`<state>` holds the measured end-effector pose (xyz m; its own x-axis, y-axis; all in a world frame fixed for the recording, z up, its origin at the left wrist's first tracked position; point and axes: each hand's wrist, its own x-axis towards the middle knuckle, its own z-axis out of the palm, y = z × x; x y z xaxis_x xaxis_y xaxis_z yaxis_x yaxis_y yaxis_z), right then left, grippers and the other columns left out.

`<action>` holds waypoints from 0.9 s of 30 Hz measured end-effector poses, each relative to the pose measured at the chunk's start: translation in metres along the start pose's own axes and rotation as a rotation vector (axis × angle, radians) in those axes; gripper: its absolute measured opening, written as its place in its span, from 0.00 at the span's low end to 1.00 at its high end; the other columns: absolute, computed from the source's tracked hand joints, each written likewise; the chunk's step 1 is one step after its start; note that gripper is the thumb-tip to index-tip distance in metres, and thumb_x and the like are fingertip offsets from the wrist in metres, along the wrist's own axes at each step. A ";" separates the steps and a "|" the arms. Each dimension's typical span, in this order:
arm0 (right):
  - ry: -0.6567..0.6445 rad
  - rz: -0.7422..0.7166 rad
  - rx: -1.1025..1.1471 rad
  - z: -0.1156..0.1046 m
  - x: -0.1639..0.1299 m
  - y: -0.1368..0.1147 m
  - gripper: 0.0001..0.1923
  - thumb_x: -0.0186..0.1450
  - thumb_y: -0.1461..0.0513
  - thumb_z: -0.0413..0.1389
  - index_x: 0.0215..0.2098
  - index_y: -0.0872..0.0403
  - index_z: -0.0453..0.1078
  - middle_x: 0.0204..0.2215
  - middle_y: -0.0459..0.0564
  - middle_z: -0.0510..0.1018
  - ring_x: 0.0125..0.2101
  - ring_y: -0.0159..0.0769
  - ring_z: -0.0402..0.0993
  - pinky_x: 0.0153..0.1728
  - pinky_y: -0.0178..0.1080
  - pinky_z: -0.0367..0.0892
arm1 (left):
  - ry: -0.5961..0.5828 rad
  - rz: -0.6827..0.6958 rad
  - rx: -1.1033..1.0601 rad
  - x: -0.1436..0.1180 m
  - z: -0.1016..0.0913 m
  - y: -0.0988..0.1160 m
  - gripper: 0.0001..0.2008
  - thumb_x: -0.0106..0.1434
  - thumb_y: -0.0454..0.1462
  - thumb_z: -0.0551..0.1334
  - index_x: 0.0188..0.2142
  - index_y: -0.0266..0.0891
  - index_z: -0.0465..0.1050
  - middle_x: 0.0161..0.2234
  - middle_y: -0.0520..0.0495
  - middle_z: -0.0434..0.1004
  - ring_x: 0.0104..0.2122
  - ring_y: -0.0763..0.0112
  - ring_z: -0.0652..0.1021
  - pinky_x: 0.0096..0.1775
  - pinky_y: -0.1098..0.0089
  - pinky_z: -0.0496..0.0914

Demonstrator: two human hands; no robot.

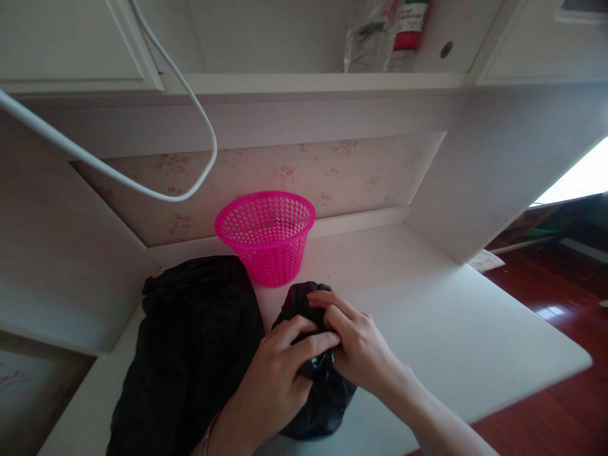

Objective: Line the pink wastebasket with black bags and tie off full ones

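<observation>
Together, left hand (275,373), right hand (363,345) on black bundle (323,411)

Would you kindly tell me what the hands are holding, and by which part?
The smaller black bundle, by its upper part, between the left hand and right hand; the exact grip is partly hidden.

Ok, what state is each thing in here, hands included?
Smaller black bundle, bunched up
Left hand, fingers curled on smaller black bundle
Right hand, fingers curled on smaller black bundle
Larger black bundle, wrinkled, lying on desk
Pink basket, upright, open-topped
White cable, curved, slack
</observation>
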<state>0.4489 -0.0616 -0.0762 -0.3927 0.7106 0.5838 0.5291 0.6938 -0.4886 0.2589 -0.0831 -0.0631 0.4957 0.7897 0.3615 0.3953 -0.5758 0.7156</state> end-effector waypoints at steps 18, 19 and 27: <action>0.027 0.223 -0.233 0.010 -0.007 0.012 0.21 0.55 0.71 0.51 0.44 0.52 0.75 0.25 0.48 0.82 0.21 0.37 0.78 0.24 0.35 0.65 | 0.200 -0.117 -0.291 -0.005 0.008 -0.015 0.23 0.62 0.24 0.64 0.47 0.54 0.84 0.43 0.53 0.87 0.43 0.69 0.85 0.48 0.74 0.78; 0.029 0.169 -0.251 0.010 -0.007 0.013 0.21 0.56 0.71 0.52 0.46 0.53 0.75 0.26 0.49 0.83 0.23 0.38 0.79 0.25 0.36 0.67 | 0.230 -0.144 -0.328 -0.004 0.008 -0.015 0.21 0.62 0.25 0.66 0.45 0.54 0.85 0.43 0.53 0.88 0.43 0.69 0.86 0.48 0.74 0.78; 0.001 0.385 0.243 0.006 -0.016 0.006 0.18 0.67 0.60 0.61 0.55 0.49 0.71 0.42 0.50 0.84 0.40 0.38 0.82 0.40 0.37 0.74 | 0.407 -0.149 -0.319 -0.002 0.004 -0.017 0.17 0.59 0.26 0.69 0.40 0.52 0.86 0.44 0.54 0.88 0.44 0.70 0.86 0.48 0.76 0.78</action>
<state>0.4536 -0.0677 -0.0927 -0.2010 0.9222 0.3303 0.4444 0.3864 -0.8082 0.2541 -0.0761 -0.0781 0.0875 0.9124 0.3997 0.1529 -0.4088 0.8997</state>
